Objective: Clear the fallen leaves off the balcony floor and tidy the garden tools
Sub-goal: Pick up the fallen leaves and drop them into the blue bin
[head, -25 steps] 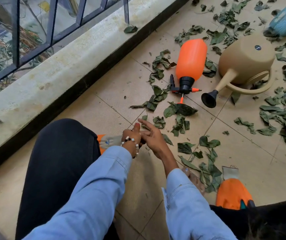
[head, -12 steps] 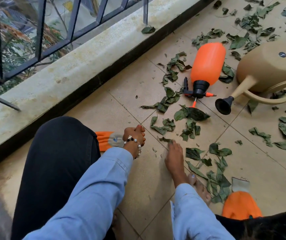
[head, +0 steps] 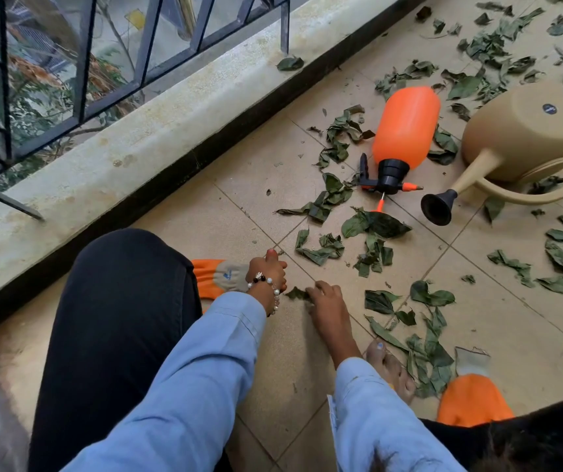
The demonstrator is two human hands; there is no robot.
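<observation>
On the balcony floor (head: 307, 386), the right hand (head: 324, 301) pinches a small leaf (head: 296, 294) just beside the left hand (head: 270, 269) — a fist, contents hidden — while most fallen leaves (head: 372, 247) lie ahead-right, nearer the right hand.

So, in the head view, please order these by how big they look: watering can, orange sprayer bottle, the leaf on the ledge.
1. Watering can, largest, though partly cut off at the frame edge.
2. Orange sprayer bottle.
3. Leaf on the ledge, clearly smallest.
</observation>
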